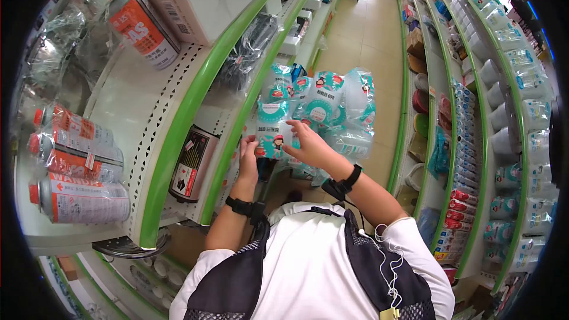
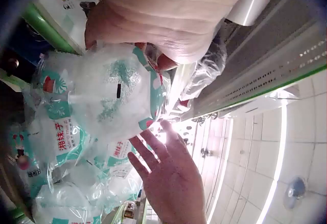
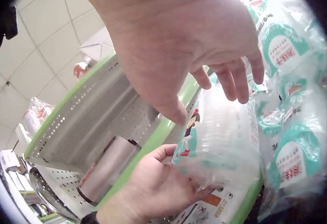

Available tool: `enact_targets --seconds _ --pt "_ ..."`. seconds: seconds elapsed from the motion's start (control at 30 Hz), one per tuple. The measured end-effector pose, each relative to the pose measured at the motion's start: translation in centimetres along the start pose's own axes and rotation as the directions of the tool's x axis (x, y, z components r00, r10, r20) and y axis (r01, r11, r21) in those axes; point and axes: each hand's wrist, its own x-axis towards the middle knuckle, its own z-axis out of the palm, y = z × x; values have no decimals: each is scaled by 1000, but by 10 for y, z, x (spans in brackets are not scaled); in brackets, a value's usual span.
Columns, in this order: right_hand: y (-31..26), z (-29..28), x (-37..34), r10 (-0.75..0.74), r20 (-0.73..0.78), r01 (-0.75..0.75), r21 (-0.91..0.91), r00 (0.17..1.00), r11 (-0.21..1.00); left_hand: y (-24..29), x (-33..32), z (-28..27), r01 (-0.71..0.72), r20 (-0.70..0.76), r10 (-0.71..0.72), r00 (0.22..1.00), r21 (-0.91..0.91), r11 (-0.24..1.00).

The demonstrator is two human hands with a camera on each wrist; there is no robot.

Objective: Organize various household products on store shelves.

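A plastic-wrapped pack of stacked clear disposable cups (image 1: 274, 137), printed in teal with a small cartoon figure, is between my two hands. My left hand (image 1: 248, 163) holds it at its left end; in the right wrist view the thumb (image 3: 166, 153) lies against that end and the fingers pass underneath, partly hidden. Over the pack's upper right side reaches my right hand (image 1: 311, 145), fingers spread and fairly straight, fingertips right at the wrap. Similar teal-printed packs (image 1: 325, 99) are heaped just beyond, also beside the held pack in the left wrist view.
Green-edged shelving (image 1: 178, 136) runs close on my left, bearing orange-and-white spray cans (image 1: 83, 201), a large white carton (image 1: 195, 0) and a dark-fronted box (image 1: 192, 163). Another shelf row (image 1: 441, 142) stands to the right. A tiled aisle (image 1: 349, 35) stretches ahead between them.
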Motion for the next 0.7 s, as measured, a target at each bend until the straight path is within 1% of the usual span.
enact_targets --seconds 0.03,0.07,0.1,0.17,0.2,0.23,0.27,0.3,0.33,0.37,0.4,0.43,0.47,0.53,0.57,0.6,0.63,0.7 --pt "4 9 9 -37 28 38 -56 999 998 0 2 -7 1 -7 0 1000 6 1000" --pt "9 20 17 -85 14 86 -107 996 991 -1 6 -16 12 -58 -7 998 81 997" --pt "12 29 23 -88 20 89 -102 996 991 -5 9 -23 25 -108 -9 994 151 988" --pt "19 44 32 -3 130 28 -189 991 982 -16 12 -34 28 -105 -13 994 145 989" --pt "29 55 35 -8 136 34 -186 991 982 -22 15 -39 28 -93 -16 996 136 990" --pt "38 65 39 -7 180 44 -202 984 978 -29 17 -43 26 -101 -13 995 135 990" --pt "48 75 42 -6 223 56 -217 975 975 -36 18 -46 76 -133 -57 990 148 986" --pt "45 76 42 -7 229 58 -216 973 975 -40 16 -46 130 -163 -104 981 158 979" --pt "43 77 42 23 284 50 -248 959 967 -41 14 -48 246 -191 -222 956 108 963" --pt "41 79 42 55 337 45 -280 940 959 -42 15 -51 247 -196 -223 955 105 963" --pt "40 83 42 54 343 47 -280 938 959 -45 17 -56 264 -152 -251 956 75 962" --pt "39 87 42 26 334 89 -323 942 942 -49 19 -60 282 -107 -276 955 46 958" --pt "38 91 42 -3 327 129 -365 945 922 -52 20 -65 283 -112 -277 954 43 958" --pt "38 95 44 10 331 119 -365 944 923 -51 17 -66 323 -169 -302 938 115 939" --pt "38 97 44 23 330 106 -367 944 924 -55 19 -70 324 -174 -303 937 112 939" --pt "39 98 42 24 331 105 -367 943 924 -68 27 -79 272 -158 -246 956 175 946" --pt "40 97 41 45 317 84 -381 947 921 -70 31 -81 216 -134 -188 973 239 947" --pt "43 97 39 65 300 62 -395 952 917 -69 30 -78 216 -139 -189 972 217 952"
